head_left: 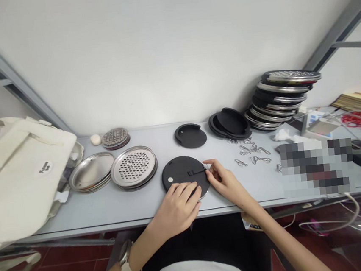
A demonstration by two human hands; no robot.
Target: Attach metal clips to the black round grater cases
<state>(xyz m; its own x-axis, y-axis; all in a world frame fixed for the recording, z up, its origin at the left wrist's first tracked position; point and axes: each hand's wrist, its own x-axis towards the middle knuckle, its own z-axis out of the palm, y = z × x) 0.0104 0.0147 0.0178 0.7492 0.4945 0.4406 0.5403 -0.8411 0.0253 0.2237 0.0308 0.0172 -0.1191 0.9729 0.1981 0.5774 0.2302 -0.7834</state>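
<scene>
While the left hand (181, 205) lies flat, with its fingers side by side and not gripping, on the near edge of a black disc (179, 173), the right hand (225, 180) has thumb and forefinger closed together on the right rim of the same disc, beside a small tab. Whether something small is held between these fingertips cannot be told. The disc lies on the grey surface (117, 205), directly before the person, with a bit of a metal rim showing under its near edge. A watch (127, 260) is on the left wrist.

Judging from how things lie, part of the work seems done: at the far right stands a tall leaning stack (283, 95) of pieces with metal rims, perhaps eight or nine. Much seems left, because loose parts are all around. Behind the hands lies one single black lid (190, 136), and next to it a low pile of black lids (229, 124), maybe three. About seven wire clips (252, 152) are scattered to the right. To the left are one pile of perforated plates (134, 166), one pile of plain plates (91, 171) and one small perforated disc (115, 137). A cream bag (18, 172) is at the far left.
</scene>
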